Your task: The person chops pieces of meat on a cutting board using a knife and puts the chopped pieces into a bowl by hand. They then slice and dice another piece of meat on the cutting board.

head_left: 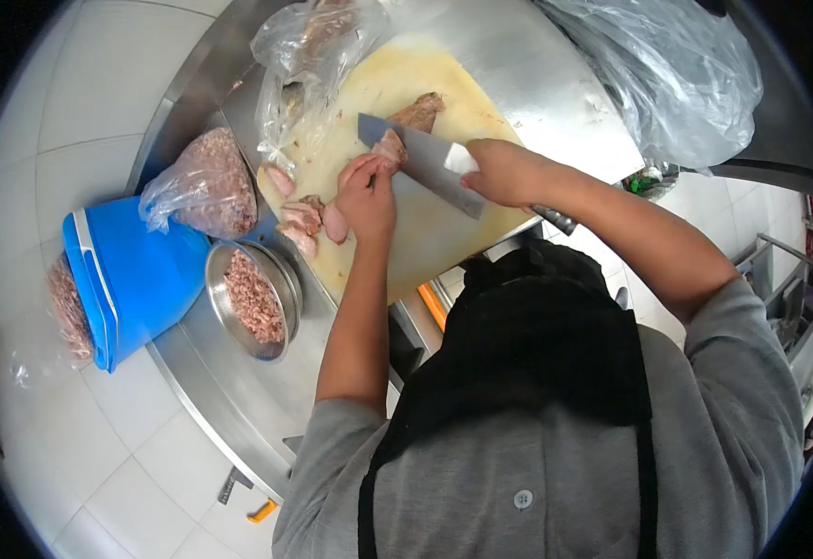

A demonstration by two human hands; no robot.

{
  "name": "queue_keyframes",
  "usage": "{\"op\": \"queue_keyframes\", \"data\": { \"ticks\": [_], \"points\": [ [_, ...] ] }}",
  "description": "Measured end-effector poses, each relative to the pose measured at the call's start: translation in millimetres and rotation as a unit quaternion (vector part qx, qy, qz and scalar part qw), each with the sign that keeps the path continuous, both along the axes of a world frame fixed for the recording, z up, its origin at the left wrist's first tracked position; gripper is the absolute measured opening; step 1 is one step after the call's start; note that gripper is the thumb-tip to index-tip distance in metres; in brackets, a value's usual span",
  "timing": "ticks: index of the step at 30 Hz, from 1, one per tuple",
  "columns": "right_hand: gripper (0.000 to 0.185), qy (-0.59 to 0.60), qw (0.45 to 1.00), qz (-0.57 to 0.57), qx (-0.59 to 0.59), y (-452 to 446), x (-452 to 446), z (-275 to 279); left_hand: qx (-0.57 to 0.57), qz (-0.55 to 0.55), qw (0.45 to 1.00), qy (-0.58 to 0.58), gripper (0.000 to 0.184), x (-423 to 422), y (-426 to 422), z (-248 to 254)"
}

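Note:
On a yellowed cutting board, my left hand has its fingers curled against a small piece of meat. A wide cleaver is gripped by its handle in my right hand. Its blade lies across the board, right beside that piece. Behind the blade rests a browner chunk of meat. Several pale cut pieces lie at the board's left edge, near my left wrist. A clear plastic bag with meat in it overlaps the board's upper left.
Left of the board, a metal strainer holds chopped meat. Beside it are a bag of ground meat and a blue container tipped on its side. A large clear plastic bag lies at the upper right of the steel table.

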State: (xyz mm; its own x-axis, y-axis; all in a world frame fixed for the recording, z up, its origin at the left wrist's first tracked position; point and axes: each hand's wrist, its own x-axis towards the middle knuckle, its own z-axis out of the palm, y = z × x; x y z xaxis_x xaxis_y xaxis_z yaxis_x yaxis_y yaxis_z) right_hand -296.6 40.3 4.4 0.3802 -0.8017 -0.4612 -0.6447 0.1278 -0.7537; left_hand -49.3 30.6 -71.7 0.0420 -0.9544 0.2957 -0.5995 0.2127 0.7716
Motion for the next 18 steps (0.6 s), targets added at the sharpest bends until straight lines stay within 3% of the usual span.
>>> {"op": "queue_keyframes", "data": {
  "ticks": [2, 5, 7, 9, 11, 15, 17, 18],
  "points": [
    [0.038, 0.051, 0.998, -0.013, -0.033, -1.2, 16.7, 16.4, 0.000, 0.019, 1.000, 0.008, 0.011, -6.0, -3.8, 4.1],
    [0.031, 0.100, 0.992, -0.022, -0.072, 5.3, 35.9, 17.9, -0.016, 0.018, 0.998, 0.058, 0.010, -5.9, -3.8, 2.4],
    [0.026, 0.135, 0.986, 0.010, -0.093, 24.0, 47.9, 44.9, -0.030, 0.011, 0.999, 0.032, 0.010, 1.7, 1.0, 4.0],
    [0.026, 0.141, 0.985, 0.022, -0.099, 41.3, 57.7, 51.7, -0.052, -0.001, 0.999, 0.007, 0.010, 5.6, 5.3, 10.9],
    [0.027, 0.145, 0.984, 0.038, -0.098, 50.6, 66.9, 54.5, 0.061, 0.079, 0.994, 0.044, 0.015, 14.7, 34.6, 17.7],
    [0.029, 0.085, 0.989, 0.088, -0.083, 55.5, 68.2, 58.3, -0.030, 0.111, 0.991, 0.069, 0.017, 40.0, 56.0, 29.7],
    [0.030, 0.059, 0.988, 0.107, -0.091, 56.0, 64.7, 58.0, -0.074, 0.136, 0.979, -0.130, 0.019, 59.9, 50.3, 42.4],
    [0.031, 0.061, 0.990, 0.070, -0.108, 58.0, 56.5, 55.6, -0.075, 0.138, 0.979, -0.129, 0.019, 60.2, 46.7, 46.1]
  ]
}}
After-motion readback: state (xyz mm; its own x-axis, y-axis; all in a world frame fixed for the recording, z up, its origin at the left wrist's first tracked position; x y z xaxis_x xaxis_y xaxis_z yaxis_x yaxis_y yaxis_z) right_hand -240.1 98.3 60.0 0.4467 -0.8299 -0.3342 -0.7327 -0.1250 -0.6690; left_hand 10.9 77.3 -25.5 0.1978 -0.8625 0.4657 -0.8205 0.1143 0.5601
